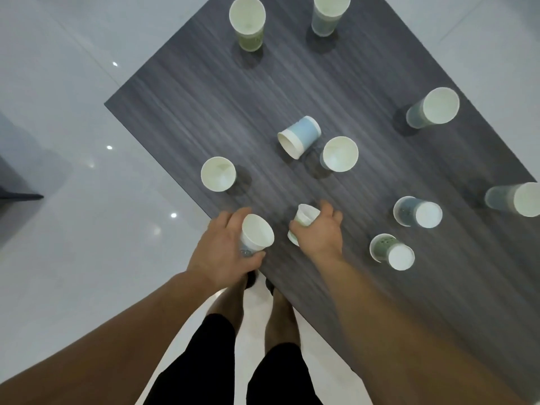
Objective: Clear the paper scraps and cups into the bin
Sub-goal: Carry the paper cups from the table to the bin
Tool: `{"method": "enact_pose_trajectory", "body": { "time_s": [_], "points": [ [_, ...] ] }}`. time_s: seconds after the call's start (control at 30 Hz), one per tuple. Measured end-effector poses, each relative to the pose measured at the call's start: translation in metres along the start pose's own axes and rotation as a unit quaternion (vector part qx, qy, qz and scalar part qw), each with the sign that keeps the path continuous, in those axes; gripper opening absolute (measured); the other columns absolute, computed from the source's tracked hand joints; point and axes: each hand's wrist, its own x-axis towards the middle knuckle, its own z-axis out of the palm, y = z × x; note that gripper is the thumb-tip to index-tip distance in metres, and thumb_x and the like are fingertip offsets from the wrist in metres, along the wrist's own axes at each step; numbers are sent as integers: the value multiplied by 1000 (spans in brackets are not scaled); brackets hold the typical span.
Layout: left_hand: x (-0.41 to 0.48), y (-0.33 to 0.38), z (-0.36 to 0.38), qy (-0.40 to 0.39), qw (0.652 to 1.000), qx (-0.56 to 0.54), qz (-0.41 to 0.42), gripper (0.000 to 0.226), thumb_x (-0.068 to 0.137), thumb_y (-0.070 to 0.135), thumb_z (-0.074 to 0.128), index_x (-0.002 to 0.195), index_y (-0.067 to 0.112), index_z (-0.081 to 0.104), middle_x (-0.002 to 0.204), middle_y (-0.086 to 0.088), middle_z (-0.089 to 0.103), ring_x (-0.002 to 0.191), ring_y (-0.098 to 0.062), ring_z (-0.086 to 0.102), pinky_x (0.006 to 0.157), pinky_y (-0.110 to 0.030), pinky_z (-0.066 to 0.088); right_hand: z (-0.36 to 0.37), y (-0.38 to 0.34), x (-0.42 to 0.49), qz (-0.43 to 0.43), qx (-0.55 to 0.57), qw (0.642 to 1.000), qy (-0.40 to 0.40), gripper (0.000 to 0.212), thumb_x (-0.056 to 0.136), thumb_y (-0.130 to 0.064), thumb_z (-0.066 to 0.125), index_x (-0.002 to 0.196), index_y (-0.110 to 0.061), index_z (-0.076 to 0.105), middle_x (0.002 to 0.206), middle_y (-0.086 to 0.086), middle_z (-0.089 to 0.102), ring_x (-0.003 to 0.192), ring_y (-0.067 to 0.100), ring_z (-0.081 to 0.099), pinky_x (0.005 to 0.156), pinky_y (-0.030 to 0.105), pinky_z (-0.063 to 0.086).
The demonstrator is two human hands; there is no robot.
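Observation:
Several paper cups stand or lie on a dark wood-grain table (336, 83). My left hand (222, 252) is closed around a white paper cup (257, 233) at the table's near corner. My right hand (318, 232) grips another paper cup (305, 217), tilted on its side. A blue cup (301, 135) lies tipped over mid-table, with an upright cup (340, 154) beside it. Another upright cup (218, 173) stands near the left edge. Two upside-down cups (418, 211) (391, 252) sit to the right of my right hand. No bin or paper scraps are in view.
More cups stand at the far edge (247, 21) (328, 13) and along the right side (435, 108) (517, 199). Glossy white floor tiles (73, 127) surround the table. My legs and bare feet (263, 311) are below the table's near corner.

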Motion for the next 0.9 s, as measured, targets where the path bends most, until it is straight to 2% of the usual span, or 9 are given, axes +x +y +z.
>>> {"method": "enact_pose_trajectory", "body": {
  "time_s": [0.13, 0.33, 0.43, 0.5, 0.67, 0.73, 0.83, 0.9],
  "points": [
    [2, 27, -25, 19, 1000, -18, 14, 87, 68, 44, 81, 139, 28, 33, 129, 0, 47, 117, -19, 46, 94, -36, 44, -24, -2, -29, -72, -1, 997, 41, 89, 74, -33, 74, 147, -23, 24, 132, 3, 30, 109, 29, 52, 91, 41, 50],
    [-6, 91, -63, 24, 996, -44, 72, 94, 70, 31, 77, 146, 29, 22, 128, 2, 40, 113, -13, 44, 90, -26, 37, -80, -10, -76, -131, 3, 985, 115, 79, 73, -38, 68, 143, -26, 32, 124, -3, 28, 107, 26, 53, 86, 35, 48],
    [-17, 119, -80, 27, 994, -5, 108, 88, 70, 32, 74, 144, 27, 27, 126, -1, 43, 113, -20, 48, 89, -33, 44, -111, -11, -102, -133, 15, 978, 158, 70, 71, -38, 68, 133, -30, 38, 123, -5, 29, 110, 25, 51, 79, 31, 42],
    [-27, 136, -90, 21, 989, 30, 141, 80, 71, 34, 71, 141, 25, 32, 126, -3, 45, 111, -25, 51, 87, -40, 48, -131, -10, -122, -134, 38, 973, 185, 68, 71, -36, 70, 131, -28, 39, 125, -6, 28, 112, 23, 49, 79, 31, 41],
    [-48, 173, -112, -18, 963, 77, 257, 76, 69, 37, 73, 135, 21, 40, 129, -2, 47, 112, -25, 51, 84, -34, 45, -157, 1, -190, -84, 62, 961, 256, 68, 73, -32, 70, 133, -25, 38, 130, -2, 32, 113, 25, 46, 85, 35, 45],
    [-55, 191, -121, -34, 945, 88, 312, 79, 69, 35, 75, 138, 21, 39, 130, -3, 45, 114, -24, 49, 85, -29, 41, -159, 5, -220, -57, 73, 955, 283, 72, 75, -32, 68, 138, -25, 35, 132, -1, 35, 115, 25, 45, 87, 34, 42],
    [-75, 212, -128, -68, 915, 121, 379, 85, 70, 31, 75, 144, 22, 34, 136, -4, 40, 119, -24, 47, 89, -30, 40, -150, 16, -267, -10, 103, 938, 331, 76, 76, -31, 69, 142, -23, 33, 132, 1, 36, 118, 23, 43, 89, 33, 41],
    [-93, 222, -127, -96, 897, 143, 407, 88, 72, 31, 74, 147, 23, 29, 136, -3, 36, 116, -24, 49, 86, -28, 41, -141, 26, -298, 20, 113, 924, 365, 78, 76, -32, 69, 144, -22, 32, 130, 2, 36, 115, 24, 45, 88, 35, 43]
  ]
}}
